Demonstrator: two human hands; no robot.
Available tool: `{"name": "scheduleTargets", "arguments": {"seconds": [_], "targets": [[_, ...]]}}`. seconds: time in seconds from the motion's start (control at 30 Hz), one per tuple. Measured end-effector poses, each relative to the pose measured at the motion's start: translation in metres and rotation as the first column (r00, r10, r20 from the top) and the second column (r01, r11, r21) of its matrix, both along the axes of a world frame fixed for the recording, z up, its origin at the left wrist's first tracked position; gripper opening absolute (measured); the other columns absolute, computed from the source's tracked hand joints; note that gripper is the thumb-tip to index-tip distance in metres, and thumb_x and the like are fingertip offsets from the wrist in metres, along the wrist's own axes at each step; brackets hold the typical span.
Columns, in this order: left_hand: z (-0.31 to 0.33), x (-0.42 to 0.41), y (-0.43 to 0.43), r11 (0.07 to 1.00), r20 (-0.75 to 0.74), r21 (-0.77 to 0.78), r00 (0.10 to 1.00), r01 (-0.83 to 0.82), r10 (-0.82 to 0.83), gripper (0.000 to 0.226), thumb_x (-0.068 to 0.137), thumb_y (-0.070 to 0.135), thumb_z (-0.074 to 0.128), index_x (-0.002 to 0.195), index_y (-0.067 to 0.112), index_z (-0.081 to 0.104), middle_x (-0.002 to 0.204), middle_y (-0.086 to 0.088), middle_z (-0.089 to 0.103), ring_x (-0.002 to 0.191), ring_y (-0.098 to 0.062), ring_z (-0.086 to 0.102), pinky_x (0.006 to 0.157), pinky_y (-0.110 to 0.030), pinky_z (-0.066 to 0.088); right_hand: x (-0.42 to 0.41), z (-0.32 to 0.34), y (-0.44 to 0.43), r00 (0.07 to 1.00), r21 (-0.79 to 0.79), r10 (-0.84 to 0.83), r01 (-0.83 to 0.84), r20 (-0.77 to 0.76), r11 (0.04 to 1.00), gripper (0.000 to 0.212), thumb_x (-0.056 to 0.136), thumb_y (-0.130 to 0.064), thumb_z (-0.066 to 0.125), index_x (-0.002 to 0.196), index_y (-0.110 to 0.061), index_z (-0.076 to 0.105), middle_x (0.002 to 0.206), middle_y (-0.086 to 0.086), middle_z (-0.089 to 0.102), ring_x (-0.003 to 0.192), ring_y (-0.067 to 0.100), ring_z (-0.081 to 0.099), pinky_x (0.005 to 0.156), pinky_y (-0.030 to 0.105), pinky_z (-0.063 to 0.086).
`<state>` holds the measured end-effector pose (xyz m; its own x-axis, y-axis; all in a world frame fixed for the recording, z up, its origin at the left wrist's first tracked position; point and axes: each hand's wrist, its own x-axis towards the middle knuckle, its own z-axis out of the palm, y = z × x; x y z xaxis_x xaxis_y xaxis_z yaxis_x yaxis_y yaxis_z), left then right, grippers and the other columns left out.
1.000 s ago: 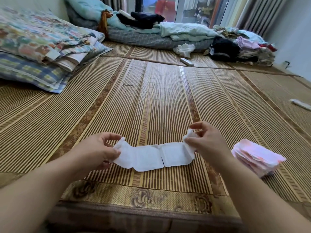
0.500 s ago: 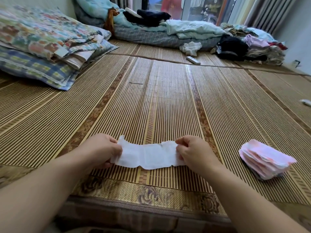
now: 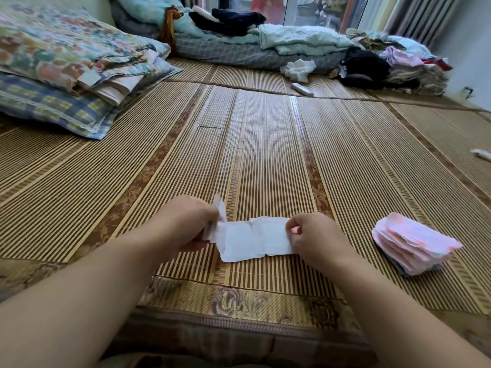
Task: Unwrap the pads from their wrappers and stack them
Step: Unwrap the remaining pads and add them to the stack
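Observation:
A white pad (image 3: 252,239) lies stretched flat between my two hands just above the bamboo mat (image 3: 265,160). My left hand (image 3: 186,221) pinches its left end, where a white flap sticks up and the edge is bunched. My right hand (image 3: 310,235) pinches the right end with curled fingers. To the right, on the mat, sits a stack of pink-and-white wrapped pads (image 3: 414,243), apart from both hands.
Folded floral and checked quilts (image 3: 69,67) lie at the back left. Bedding and clothes (image 3: 292,41) pile along the far edge, with a white remote (image 3: 302,89) in front. A small white object (image 3: 481,154) lies at the right edge. The mat's flowered border (image 3: 239,298) runs near me.
My hands have come closer together and the pad looks shorter. Its left end is now bunched, with a flap raised, in my left hand.

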<state>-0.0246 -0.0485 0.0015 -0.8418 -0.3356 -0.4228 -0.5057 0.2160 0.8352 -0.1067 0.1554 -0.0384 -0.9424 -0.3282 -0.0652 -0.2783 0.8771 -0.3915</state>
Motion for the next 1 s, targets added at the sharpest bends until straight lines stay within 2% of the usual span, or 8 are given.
{"name": "scheduleTargets", "arguments": {"seconds": [0.13,0.23,0.37,0.53,0.63,0.73,0.9,1.0], "targets": [[-0.009,-0.014,0.02,0.976,-0.023,-0.179,0.991,0.125,-0.131,0.024,0.089,0.013,0.05,0.077,-0.003,0.063,0.069,-0.011,0.056,0.053,-0.02,0.057,0.057,-0.037,0.052,0.0,-0.001,0.003,1.0,-0.034,0.002,-0.002,0.014,0.999,0.023,0.091,-0.026,0.055,0.11,-0.021,0.068,0.113,0.003,0.069,0.089,0.017,0.065,0.075,0.031,0.057],[-0.019,-0.021,0.029,0.961,0.021,-0.209,0.983,0.18,-0.18,0.034,0.095,0.025,0.046,0.094,-0.002,0.067,0.08,-0.008,0.068,0.07,-0.024,0.065,0.074,-0.04,0.056,0.001,0.0,0.006,0.999,-0.061,0.008,-0.006,0.037,0.998,0.024,0.09,-0.027,0.058,0.111,-0.021,0.068,0.112,0.004,0.068,0.088,0.018,0.065,0.077,0.034,0.058],[-0.021,-0.022,0.021,0.914,0.032,-0.351,0.978,0.204,-0.206,0.038,0.094,0.039,0.047,0.091,0.007,0.067,0.076,-0.003,0.065,0.065,-0.014,0.058,0.064,-0.028,0.049,0.003,0.004,0.01,0.998,-0.078,0.029,-0.025,0.059,0.997,0.034,0.084,-0.027,0.064,0.118,-0.021,0.063,0.116,0.003,0.063,0.097,0.017,0.061,0.086,0.035,0.054],[-0.022,-0.014,-0.002,0.75,0.166,-0.634,0.98,0.189,-0.107,0.042,0.076,0.062,0.058,0.077,0.02,0.06,0.081,0.005,0.064,0.076,-0.019,0.063,0.074,-0.035,0.053,0.005,0.009,0.014,0.996,-0.088,-0.038,0.045,0.079,0.995,0.058,0.076,-0.033,0.073,0.128,-0.018,0.05,0.119,0.003,0.054,0.104,0.017,0.054,0.083,0.028,0.045],[-0.024,-0.009,0.006,0.716,0.274,-0.646,0.956,0.263,-0.104,0.051,0.069,0.065,0.062,0.078,0.014,0.062,0.079,0.001,0.063,0.072,-0.019,0.061,0.063,-0.032,0.049,0.005,0.008,0.011,0.997,-0.017,-0.064,0.065,0.046,0.998,0.041,0.079,-0.033,0.067,0.113,-0.012,0.058,0.108,0.004,0.059,0.095,0.019,0.056,0.075,0.029,0.043],[-0.024,-0.009,0.012,0.693,0.262,-0.674,0.96,0.257,-0.101,0.033,0.071,0.048,0.064,0.074,0.015,0.059,0.073,-0.001,0.06,0.067,-0.019,0.057,0.054,-0.027,0.036,0.002,0.007,0.008,0.996,0.006,-0.088,0.088,-0.021,0.996,0.018,0.084,-0.027,0.059,0.086,-0.009,0.065,0.088,0.005,0.064,0.078,0.019,0.057,0.064,0.031,0.043],[-0.021,-0.008,0.006,0.828,0.156,-0.53,0.981,0.181,-0.115,0.019,0.081,0.03,0.063,0.079,0.011,0.068,0.081,-0.01,0.069,0.071,-0.021,0.063,0.059,-0.028,0.042,-0.003,0.008,0.014,0.988,-0.104,-0.149,0.153,0.046,0.983,0.019,0.086,-0.022,0.054,0.083,-0.01,0.068,0.08,0.002,0.063,0.073,0.015,0.055,0.053,0.024,0.035],[-0.008,-0.005,0.011,0.983,-0.031,-0.165,0.995,0.084,-0.09,0.014,0.086,0.024,0.064,0.082,0.01,0.066,0.079,-0.006,0.068,0.062,-0.013,0.06,0.05,-0.022,0.046,-0.002,0.017,0.015,0.985,-0.34,-0.16,0.174,0.069,0.924,0.017,0.088,-0.026,0.057,0.084,-0.013,0.067,0.081,0.0,0.063,0.076,0.016,0.058,0.06,0.028,0.045]]}}
